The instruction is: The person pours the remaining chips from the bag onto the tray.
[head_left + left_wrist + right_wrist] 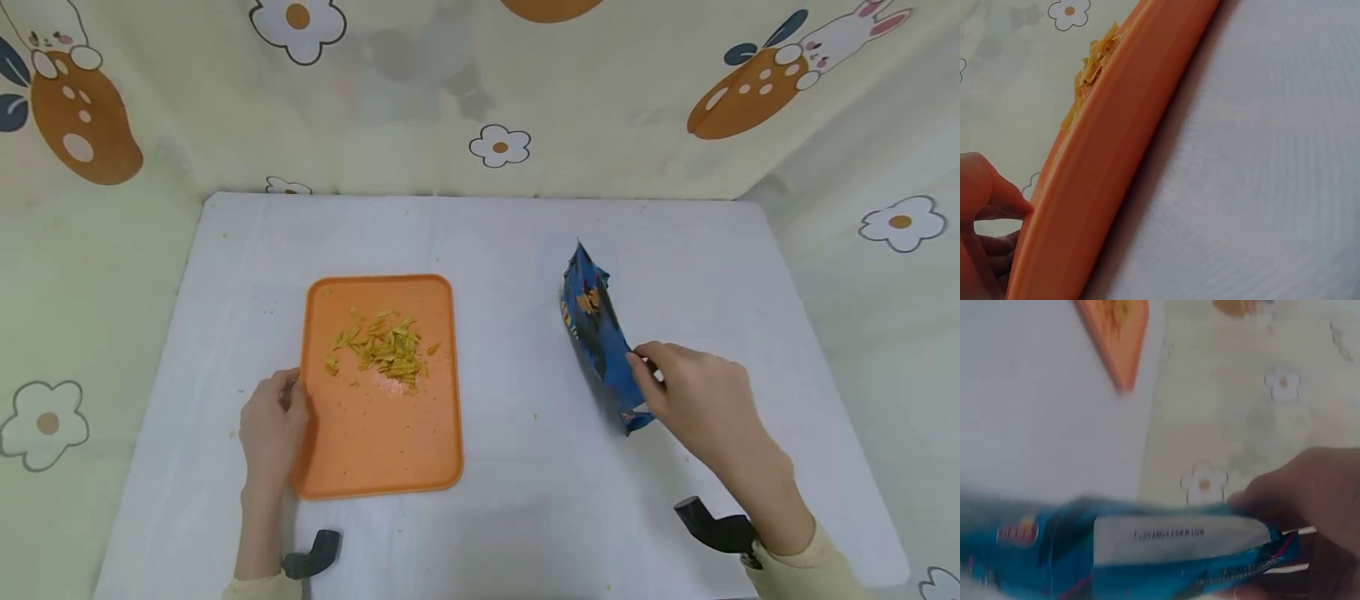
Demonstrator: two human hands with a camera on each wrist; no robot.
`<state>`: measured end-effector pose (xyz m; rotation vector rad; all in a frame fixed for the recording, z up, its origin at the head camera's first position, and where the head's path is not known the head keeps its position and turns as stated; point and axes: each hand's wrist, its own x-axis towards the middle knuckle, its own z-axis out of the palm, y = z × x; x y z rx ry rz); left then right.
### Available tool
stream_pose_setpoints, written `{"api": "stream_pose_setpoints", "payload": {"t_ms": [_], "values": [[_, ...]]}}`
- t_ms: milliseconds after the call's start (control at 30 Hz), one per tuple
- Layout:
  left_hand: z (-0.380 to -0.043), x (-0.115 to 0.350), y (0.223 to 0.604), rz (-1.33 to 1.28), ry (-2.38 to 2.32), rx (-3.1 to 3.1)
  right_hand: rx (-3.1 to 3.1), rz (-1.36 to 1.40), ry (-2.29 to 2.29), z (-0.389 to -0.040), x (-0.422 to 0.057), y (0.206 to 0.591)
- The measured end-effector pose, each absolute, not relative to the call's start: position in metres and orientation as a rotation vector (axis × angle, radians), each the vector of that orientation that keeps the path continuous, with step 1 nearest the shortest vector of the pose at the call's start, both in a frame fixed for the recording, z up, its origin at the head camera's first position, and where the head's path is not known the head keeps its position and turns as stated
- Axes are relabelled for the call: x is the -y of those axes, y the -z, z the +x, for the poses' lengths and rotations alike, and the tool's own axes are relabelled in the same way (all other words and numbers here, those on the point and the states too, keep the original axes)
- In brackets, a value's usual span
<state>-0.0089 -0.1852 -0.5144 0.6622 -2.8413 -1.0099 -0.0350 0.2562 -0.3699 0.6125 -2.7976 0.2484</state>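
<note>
An orange tray lies on the white table, bearing a heap of thin yellow broken chips and a small patch of pale crumbs. My left hand holds the tray's left rim; in the left wrist view the thumb and fingers meet at that rim. Over the right half of the table, my right hand pinches a blue snack bag by its side edge. The right wrist view shows the bag's underside with a printed pale strip. What the bag contains is hidden.
The white table carries a few scattered crumbs. Cream cloth with flowers and rabbits hangs around its back and sides. A black curved piece sits at each wrist, the left one and the right one.
</note>
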Motion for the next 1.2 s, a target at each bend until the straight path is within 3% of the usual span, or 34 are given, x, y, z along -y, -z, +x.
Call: {"api": "stream_pose_setpoints", "payload": {"t_ms": [300, 600, 867, 1200], "values": [[-0.006, 0.188, 0.515, 0.724, 1.019, 2.859, 2.891, 0.611, -0.201, -0.035, -0.188, 0.393], [-0.005, 0.187, 0.516, 0.692, 1.0, 2.845, 3.025, 0.582, -0.044, -0.03, -0.133, 0.441], [-0.005, 0.182, 0.516, 0.708, 1.037, 2.852, 2.992, 0.565, -0.034, -0.033, -0.123, 0.48], [-0.007, 0.182, 0.514, 0.684, 1.016, 2.855, 2.889, 0.565, -0.191, -0.034, -0.128, 0.499]]}}
